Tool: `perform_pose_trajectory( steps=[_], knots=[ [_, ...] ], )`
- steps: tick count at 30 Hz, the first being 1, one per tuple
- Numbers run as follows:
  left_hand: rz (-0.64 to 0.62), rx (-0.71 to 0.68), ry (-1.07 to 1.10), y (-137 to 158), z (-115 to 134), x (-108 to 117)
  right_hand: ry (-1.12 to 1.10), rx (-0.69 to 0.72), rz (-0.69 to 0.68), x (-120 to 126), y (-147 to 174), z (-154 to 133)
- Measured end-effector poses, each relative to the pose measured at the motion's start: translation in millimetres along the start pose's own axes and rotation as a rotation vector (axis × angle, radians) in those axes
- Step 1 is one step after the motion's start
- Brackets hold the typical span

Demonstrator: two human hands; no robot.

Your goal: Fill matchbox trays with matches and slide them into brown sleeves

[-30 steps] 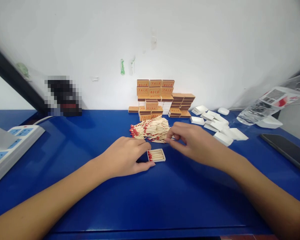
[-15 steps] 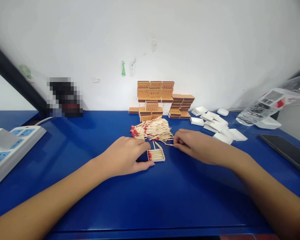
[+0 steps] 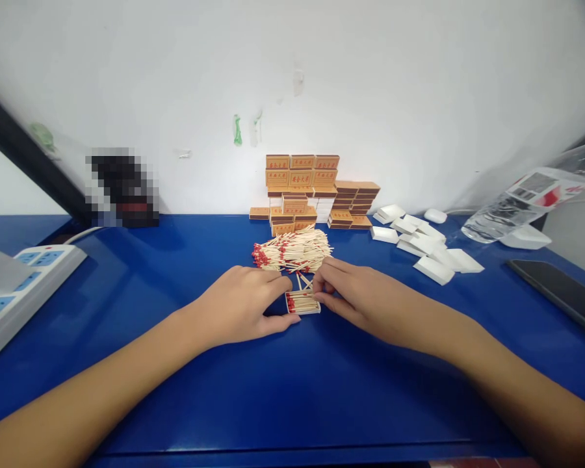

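Note:
A small white matchbox tray [image 3: 304, 312] lies on the blue table, partly filled with red-tipped matches. My left hand [image 3: 244, 304] steadies it at its left end, thumb along the near side and index finger at the far side. Over the tray's right end, my right hand [image 3: 358, 294] pinches a matchstick [image 3: 308, 294], its red head pointing left above the matches inside. Just behind the tray is a heap of loose matches [image 3: 297, 250], with a few strays between heap and tray. My right fingertips hide the tray's far right corner.
Orange matchboxes [image 3: 300, 177] are stacked against the wall behind the heap. Several white empty trays [image 3: 422, 244] lie to the right, near a clear plastic bottle [image 3: 511, 205] and a dark phone [image 3: 556, 296]. At the left edge sits a power strip [image 3: 34, 279].
My right hand has moved left from beside the heap to the tray, bringing a matchstick over it. My left hand stays at the tray.

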State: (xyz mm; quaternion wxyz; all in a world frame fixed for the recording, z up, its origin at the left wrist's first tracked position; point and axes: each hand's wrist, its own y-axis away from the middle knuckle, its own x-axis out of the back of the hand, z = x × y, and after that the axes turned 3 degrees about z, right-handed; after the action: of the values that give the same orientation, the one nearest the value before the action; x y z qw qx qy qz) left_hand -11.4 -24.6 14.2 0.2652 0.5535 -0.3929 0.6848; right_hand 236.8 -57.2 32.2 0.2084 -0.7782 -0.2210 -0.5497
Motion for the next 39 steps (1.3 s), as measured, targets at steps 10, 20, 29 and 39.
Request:
perform_pose_trajectory(
  steps=[10, 20, 29, 39],
  knots=[
    [-0.022, -0.002, -0.006, -0.9, 2.6, 0.3, 0.056, 0.092, 0.167, -18.6, -6.6, 5.5],
    [-0.011, -0.013, -0.014, -0.4, 2.5, 1.7, -0.119, 0.127, 0.161, -14.6, -6.8, 3.7],
    [-0.004, -0.015, -0.01, -0.1, 1.1, 0.7, -0.147, 0.157, 0.162, -9.3, -4.3, 2.7],
    [-0.016, -0.007, -0.006, -0.2, 1.2, 2.2, -0.063, 0.042, 0.176, -9.0, -11.2, 29.2]
  ],
)
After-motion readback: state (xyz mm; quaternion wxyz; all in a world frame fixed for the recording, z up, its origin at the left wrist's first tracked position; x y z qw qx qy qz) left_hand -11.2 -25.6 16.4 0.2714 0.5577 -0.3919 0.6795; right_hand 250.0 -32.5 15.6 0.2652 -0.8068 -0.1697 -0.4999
